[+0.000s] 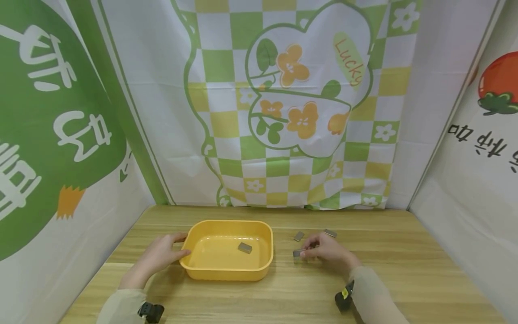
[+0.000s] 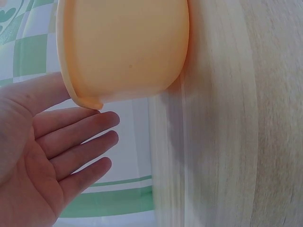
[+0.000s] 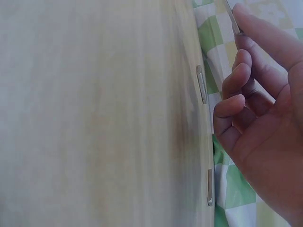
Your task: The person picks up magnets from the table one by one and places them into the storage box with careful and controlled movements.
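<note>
A yellow plastic basin [image 1: 226, 273] with rounded corners stands on the table, and one small grey rectangular block [image 1: 245, 248] lies inside it. At its left end my left hand [image 1: 162, 253] grips the rim, thumb over the edge; in the left wrist view the other fingers [image 2: 80, 153] spread below the rim. Right of the basin, my right hand [image 1: 329, 249] pinches another grey block [image 1: 298, 253] between thumb and fingertips, raised above the table in the right wrist view. Two more blocks lie on the wood near that hand, one farther back [image 1: 299, 236] and one behind the knuckles [image 1: 330, 233].
The wooden table [image 1: 259, 301] ends at a checked green, yellow and white curtain [image 1: 283, 180] at the back. Printed white cloths hang on both sides, the left one [image 1: 137, 198] with a large green shape. Each wrist carries a small black device.
</note>
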Demonstrator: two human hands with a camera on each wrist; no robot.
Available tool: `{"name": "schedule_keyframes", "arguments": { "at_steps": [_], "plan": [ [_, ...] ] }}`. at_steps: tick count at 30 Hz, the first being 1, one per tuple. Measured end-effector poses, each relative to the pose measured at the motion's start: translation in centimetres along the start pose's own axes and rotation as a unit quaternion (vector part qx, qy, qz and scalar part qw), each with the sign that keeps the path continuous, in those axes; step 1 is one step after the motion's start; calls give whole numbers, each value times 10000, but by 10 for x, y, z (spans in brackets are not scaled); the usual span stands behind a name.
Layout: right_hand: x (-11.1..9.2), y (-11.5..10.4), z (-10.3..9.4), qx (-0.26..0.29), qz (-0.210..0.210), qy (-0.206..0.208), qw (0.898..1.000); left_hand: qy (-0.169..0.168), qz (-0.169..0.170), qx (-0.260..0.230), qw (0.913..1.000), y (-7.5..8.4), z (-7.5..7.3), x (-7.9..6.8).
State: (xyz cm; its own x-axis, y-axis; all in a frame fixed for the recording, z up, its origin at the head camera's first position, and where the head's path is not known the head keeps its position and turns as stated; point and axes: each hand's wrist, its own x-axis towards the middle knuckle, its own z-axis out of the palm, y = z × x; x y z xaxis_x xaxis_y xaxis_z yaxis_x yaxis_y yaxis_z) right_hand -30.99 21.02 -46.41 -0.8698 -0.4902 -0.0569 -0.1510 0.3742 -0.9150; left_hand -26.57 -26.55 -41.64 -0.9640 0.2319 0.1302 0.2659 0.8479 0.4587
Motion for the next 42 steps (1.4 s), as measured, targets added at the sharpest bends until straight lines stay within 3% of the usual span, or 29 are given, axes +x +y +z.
{"name": "schedule_keyframes", "arguments": {
  "at_steps": [8, 11, 15, 22, 29, 42],
  "plan": [
    [3, -5, -2, -564, -289, -80, 9980, -11, 1, 28, 10000, -1, 1, 0],
    [4, -6, -2, -604, -290, -63, 9977, -1, -3, 32, 10000, -2, 1, 1],
    [4, -10, 0, -141, -29, 15, 9999, -4, -19, 30, 10000, -2, 1, 1],
    [6, -18, 2, -319, -16, 189, 9993, -7, 22, 0, 10000, -2, 1, 1],
    [9, -24, 1, -1053, -482, 162, 9931, 49, 58, 53, 10000, -2, 1, 2],
    [17, -36, 1, -979, -793, 49, 9920, 10, 41, 64, 10000, -3, 1, 1]
  ]
}}
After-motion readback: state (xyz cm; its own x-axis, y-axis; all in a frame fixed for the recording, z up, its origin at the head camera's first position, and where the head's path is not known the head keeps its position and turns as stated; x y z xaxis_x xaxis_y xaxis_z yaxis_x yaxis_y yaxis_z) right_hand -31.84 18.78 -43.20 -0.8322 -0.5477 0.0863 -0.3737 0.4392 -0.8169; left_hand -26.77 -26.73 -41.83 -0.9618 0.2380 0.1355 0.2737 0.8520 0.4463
